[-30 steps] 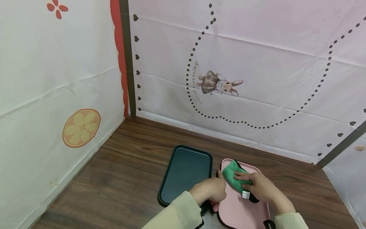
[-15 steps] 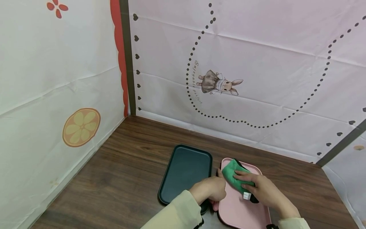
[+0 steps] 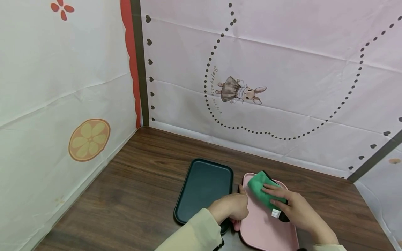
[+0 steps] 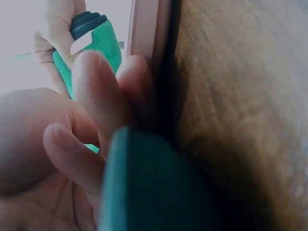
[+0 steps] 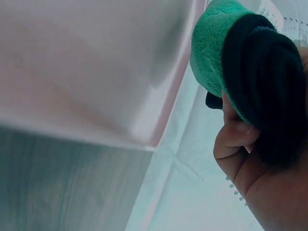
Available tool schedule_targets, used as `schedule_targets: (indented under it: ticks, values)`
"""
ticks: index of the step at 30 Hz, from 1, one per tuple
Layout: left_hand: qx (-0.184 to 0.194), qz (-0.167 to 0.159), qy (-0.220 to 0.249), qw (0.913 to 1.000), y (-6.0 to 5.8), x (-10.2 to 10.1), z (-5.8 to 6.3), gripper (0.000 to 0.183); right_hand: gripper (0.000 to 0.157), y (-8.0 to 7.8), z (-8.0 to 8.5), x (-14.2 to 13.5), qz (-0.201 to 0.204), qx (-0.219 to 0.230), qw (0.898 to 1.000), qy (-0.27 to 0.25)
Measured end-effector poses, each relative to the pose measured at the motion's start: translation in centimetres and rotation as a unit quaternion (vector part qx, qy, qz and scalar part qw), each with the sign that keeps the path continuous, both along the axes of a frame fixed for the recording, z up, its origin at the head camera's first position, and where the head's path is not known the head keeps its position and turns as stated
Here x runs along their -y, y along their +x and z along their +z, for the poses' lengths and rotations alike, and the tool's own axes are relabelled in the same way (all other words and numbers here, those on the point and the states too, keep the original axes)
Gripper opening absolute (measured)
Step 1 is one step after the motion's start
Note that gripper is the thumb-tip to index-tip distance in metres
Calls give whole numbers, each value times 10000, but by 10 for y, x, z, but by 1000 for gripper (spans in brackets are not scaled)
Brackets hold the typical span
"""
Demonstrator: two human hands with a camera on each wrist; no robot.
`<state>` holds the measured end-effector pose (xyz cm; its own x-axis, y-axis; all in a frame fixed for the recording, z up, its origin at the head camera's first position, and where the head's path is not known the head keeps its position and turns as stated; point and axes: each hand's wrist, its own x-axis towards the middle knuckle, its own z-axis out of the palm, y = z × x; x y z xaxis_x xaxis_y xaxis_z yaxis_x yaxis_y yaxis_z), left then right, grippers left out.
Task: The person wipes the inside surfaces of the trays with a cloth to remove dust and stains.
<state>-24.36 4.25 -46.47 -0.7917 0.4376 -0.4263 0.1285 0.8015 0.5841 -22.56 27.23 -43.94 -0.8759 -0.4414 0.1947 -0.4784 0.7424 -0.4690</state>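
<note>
My right hand grips a folded cleaning cloth over the far half of the pink tray. The cloth is fuzzy green on one face and black on the other, with a white label. In the right wrist view, the black side of the cloth bulges between thumb and fingers. My left hand holds the pink tray's left rim, index finger pointing along it. Bent fingers overlap the tray's edge in the left wrist view; their exact contact is partly hidden.
A dark green tray lies left of the pink one, its near right corner under my left wrist. Both rest on a brown wooden table. Printed white cloth walls enclose the table's back and sides.
My right hand has shifted to the right with the cloth, and the cloth's far end appears raised from the tray. My left hand and both trays stay put.
</note>
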Motion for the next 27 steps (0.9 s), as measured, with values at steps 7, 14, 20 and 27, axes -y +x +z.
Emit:
schedule_targets:
  ticks: [7, 14, 20, 27]
  values:
    - [92, 85, 42, 9999, 0, 0, 0, 83, 40, 5, 2, -14, -499, 353, 9981, -97]
    - [169, 147, 50, 9997, 1, 0, 2, 83, 41, 9, -1, -26, -733, 247, 9967, -238]
    - [163, 142, 75, 9997, 2, 1, 2, 83, 45, 12, -4, -39, -1007, 286, 9943, -194]
    - [141, 116, 46, 9998, 1, 0, 2, 82, 53, 12, -5, -56, -1394, 736, 9875, -48]
